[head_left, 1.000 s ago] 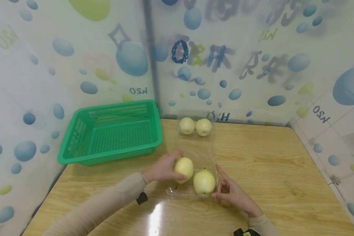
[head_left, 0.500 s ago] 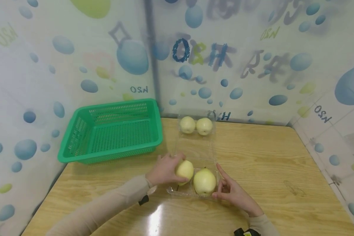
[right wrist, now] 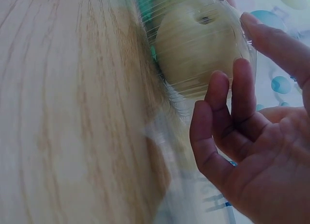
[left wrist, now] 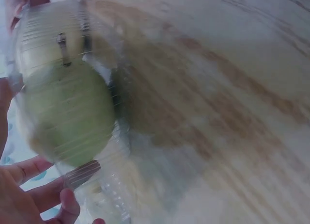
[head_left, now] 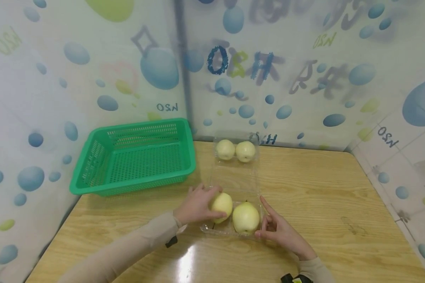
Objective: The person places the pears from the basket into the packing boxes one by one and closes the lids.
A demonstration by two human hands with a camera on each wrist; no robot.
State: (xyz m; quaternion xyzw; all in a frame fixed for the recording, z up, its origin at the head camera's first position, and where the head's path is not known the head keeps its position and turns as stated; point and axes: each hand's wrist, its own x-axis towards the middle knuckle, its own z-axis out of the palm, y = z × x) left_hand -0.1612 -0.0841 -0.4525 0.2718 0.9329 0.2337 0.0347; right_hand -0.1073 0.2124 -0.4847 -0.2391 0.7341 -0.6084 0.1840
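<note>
My left hand grips a pale yellow pear from its left side, thumb in front. This pear is in the left part of a clear plastic container and looks tilted, with its stem toward the near side. A second pear sits in the right part. My right hand rests at the container's right edge, index finger stretched along it and thumb at the near corner; the other fingers bend inward. In the left wrist view, a pear shows through the ribbed plastic wall.
Two more pears stand in clear plastic at the table's back edge. Transparent plastic lies flat between them and the front container. A green perforated basket stands back left on the wooden table. Printed curtains enclose the table's back and sides.
From one second ago to half a second ago, the left hand has turned slightly and the gripped pear has sunk a little nearer the container's bottom. Since then almost nothing has moved. The right hand stays put.
</note>
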